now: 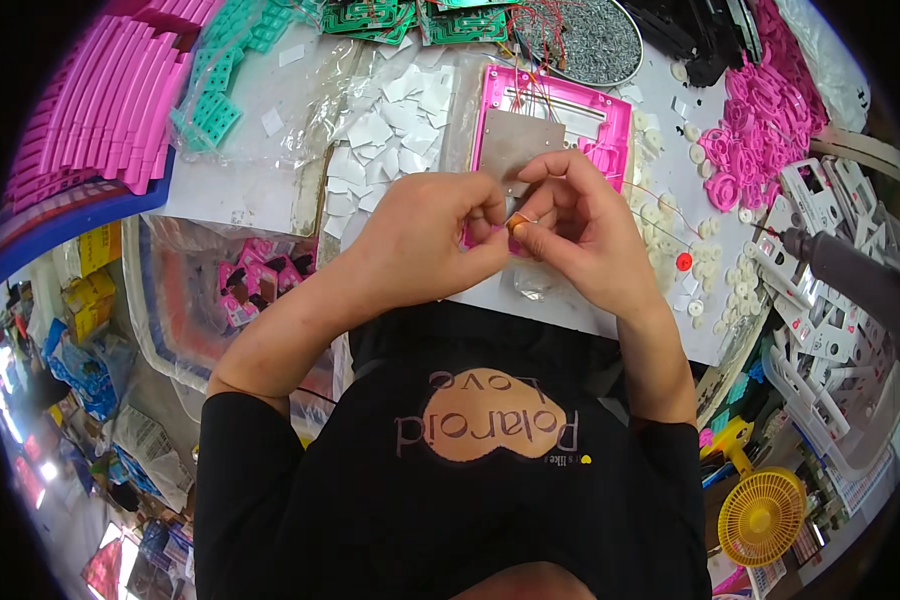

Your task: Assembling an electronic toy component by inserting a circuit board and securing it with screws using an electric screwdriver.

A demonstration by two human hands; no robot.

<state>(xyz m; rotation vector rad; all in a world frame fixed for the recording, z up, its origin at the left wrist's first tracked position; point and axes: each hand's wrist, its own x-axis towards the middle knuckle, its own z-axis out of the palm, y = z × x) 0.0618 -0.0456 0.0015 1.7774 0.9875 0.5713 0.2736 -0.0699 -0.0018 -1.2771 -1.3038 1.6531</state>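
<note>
Over a pink plastic housing [615, 125], both my hands meet with fingers bent. The fingertips of my left hand [435, 235] are pinched together; what they hold, if anything, is hidden. Between thumb and fingers of my right hand [590, 230] sits a small orange piece [515, 222], with a thin pale strand beside it. A grey metal plate [510, 142] lies in the housing, partly behind my fingers. Thin red and dark wires [532, 92] run from the housing toward the far edge.
White paper pieces [395, 110] spread left of the housing; green circuit boards [370, 18] lie beyond. White plastic wheels [705, 255] and a red disc [683, 262] are at right, near pink rings [755, 125]. A dark power screwdriver [840, 260] projects from the right. Pink casings [110, 100] are stacked left.
</note>
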